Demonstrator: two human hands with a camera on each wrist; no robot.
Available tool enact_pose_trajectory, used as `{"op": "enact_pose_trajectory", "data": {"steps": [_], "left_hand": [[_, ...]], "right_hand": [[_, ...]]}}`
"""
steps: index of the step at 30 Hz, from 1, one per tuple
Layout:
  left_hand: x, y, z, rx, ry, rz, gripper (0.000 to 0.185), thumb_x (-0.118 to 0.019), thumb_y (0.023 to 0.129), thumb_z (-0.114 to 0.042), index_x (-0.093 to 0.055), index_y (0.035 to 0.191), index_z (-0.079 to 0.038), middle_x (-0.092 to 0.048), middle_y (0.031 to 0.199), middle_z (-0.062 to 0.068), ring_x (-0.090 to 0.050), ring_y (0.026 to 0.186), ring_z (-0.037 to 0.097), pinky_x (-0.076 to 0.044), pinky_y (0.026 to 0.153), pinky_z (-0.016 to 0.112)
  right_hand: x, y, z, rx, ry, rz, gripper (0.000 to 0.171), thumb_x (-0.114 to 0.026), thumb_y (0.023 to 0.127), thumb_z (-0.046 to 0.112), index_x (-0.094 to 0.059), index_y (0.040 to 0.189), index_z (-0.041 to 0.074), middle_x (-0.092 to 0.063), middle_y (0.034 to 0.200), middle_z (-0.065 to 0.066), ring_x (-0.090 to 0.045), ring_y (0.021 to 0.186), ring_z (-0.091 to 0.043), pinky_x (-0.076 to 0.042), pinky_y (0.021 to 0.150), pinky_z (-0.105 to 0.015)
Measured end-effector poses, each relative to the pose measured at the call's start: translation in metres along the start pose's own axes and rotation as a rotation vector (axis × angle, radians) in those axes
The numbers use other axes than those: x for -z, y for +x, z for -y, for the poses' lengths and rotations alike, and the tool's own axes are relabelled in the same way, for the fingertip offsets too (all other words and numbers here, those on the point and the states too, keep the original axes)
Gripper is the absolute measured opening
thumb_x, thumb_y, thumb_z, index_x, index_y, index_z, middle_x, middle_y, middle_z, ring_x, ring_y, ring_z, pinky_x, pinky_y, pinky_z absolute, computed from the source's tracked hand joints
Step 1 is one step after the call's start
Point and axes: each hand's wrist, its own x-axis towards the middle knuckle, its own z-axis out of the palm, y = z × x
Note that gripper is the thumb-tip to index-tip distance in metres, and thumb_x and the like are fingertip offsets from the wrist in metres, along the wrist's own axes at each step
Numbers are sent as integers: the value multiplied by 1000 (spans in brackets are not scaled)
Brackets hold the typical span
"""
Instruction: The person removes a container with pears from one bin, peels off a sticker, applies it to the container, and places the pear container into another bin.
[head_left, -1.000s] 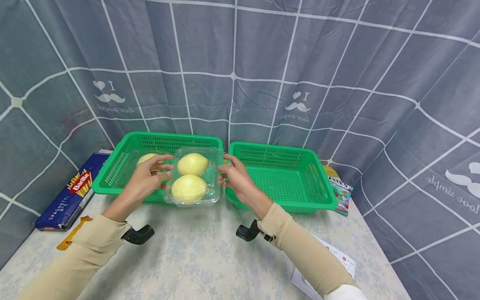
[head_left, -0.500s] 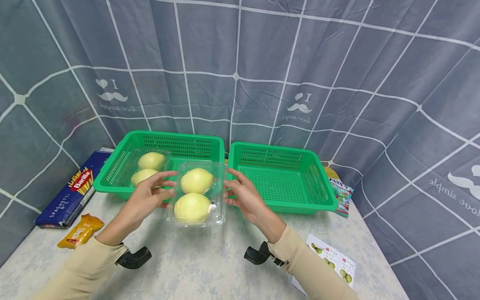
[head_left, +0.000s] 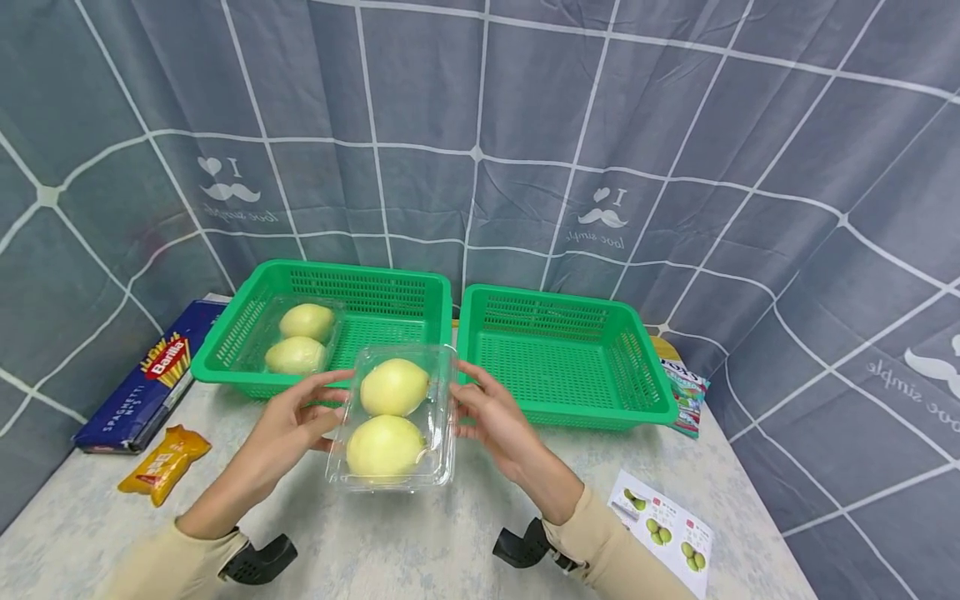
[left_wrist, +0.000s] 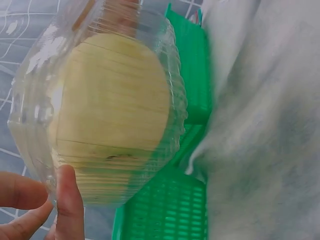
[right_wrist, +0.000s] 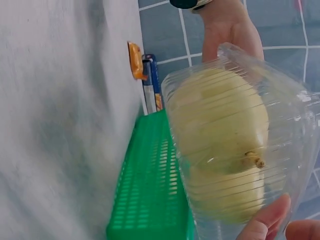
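Note:
A clear plastic clamshell box with two pale yellow fruits inside hangs just above the table, in front of the gap between two green baskets. My left hand grips its left side and my right hand grips its right side. In the left wrist view the left hand pinches the box at its rim. The right wrist view shows the right hand pinching the edge of the box. The left basket holds a second clamshell box with two fruits. The right basket holds nothing.
A blue spaghetti box and a yellow snack packet lie left of the baskets. A printed leaflet lies at the front right, and a colourful packet sits beside the right basket. A grey checked curtain closes off the back and sides.
Both hands have drawn the clamshell box from over the left basket toward me and down above the table. The second box in the basket has come into view.

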Motion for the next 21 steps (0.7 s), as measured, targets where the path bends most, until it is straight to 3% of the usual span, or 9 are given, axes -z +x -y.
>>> {"op": "enact_pose_trajectory", "data": {"steps": [6,11,18,21], "left_hand": [[-9,-13,14,20,-50,6,55,-57,100,-7,-40,152,-10,-50,136,24,-65,93,5,-62,71,35],[-16,-22,29,89,-71,19,55,-57,100,-8,-40,152,-9,-51,135,23,-64,92,7,-61,70,35],[-23,-25,46,178,-75,27,55,-58,99,-9,-42,151,-13,-51,136,22,-64,98,15,-59,69,33],[-25,-24,53,180,-56,26,55,-57,99,-8,-41,152,-12,-51,136,23,-63,97,15,-59,69,33]], "right_hand": [[1,-14,-15,-21,35,6,56,-54,102,19,-37,154,16,-52,97,2,-50,83,-11,-48,71,-25],[3,-20,-31,-53,42,18,59,-57,100,20,-36,155,13,-51,94,3,-50,82,-9,-48,71,-23],[9,-23,-53,-106,43,54,61,-58,101,23,-34,155,10,-53,94,2,-53,84,-10,-52,71,-23],[11,-23,-59,-122,43,74,63,-58,101,24,-32,156,10,-53,95,2,-55,83,-10,-53,72,-23]]}}
